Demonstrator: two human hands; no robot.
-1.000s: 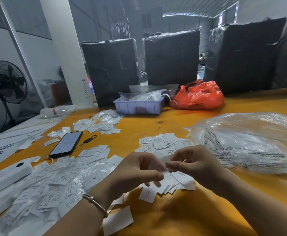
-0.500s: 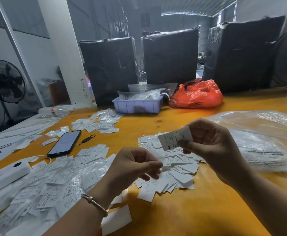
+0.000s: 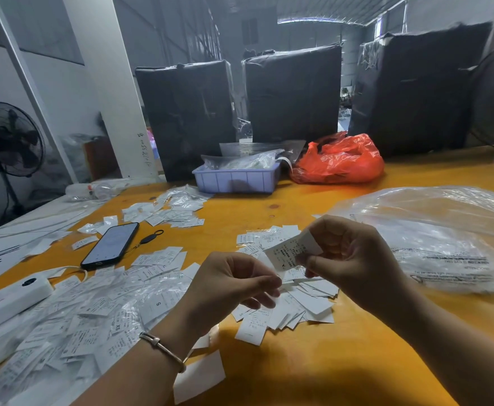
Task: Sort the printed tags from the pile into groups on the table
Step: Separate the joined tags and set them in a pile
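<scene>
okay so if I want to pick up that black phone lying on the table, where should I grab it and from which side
Probably grip the black phone across its two long edges, coming straight down from above. It lies flat, screen up, so only the thin sides offer purchase. Mind the lanyard at its far end and the tags close to its right edge.

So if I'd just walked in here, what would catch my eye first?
Probably the right hand at the centre, pinching one printed tag above a heap of tags on the yellow table, with the left hand curled just beside it. Next, the bright orange bag at the far edge, in front of three tall black-wrapped bundles. A dark phone lies among the scattered tags to the left.
</scene>
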